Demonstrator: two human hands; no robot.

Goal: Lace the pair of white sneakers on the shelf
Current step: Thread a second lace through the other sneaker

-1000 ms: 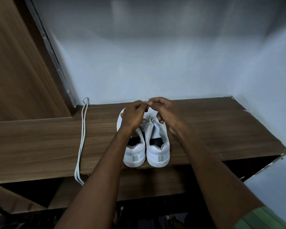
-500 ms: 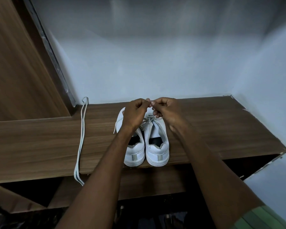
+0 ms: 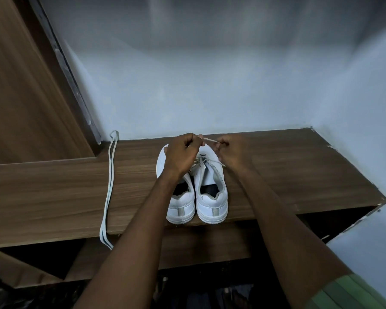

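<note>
**Lacing, right sneaker, lace held taut**

Loose flat white shoelace (image 3: 109, 188) lies across brown wooden shelf (image 3: 54, 192), left part, overhanging front edge. Pair of white leather sneakers (image 3: 197, 197) at front edge, centre, heels outward. Left hand (image 3: 182, 156) and right hand (image 3: 231, 152) each pinch threaded white lace (image 3: 210, 140) above the toes.

Wooden shelf (image 3: 288, 175): pair of white sneakers (image 3: 198, 197) at front edge; loose white lace (image 3: 109, 186) well left of them, overhanging that edge.
</note>
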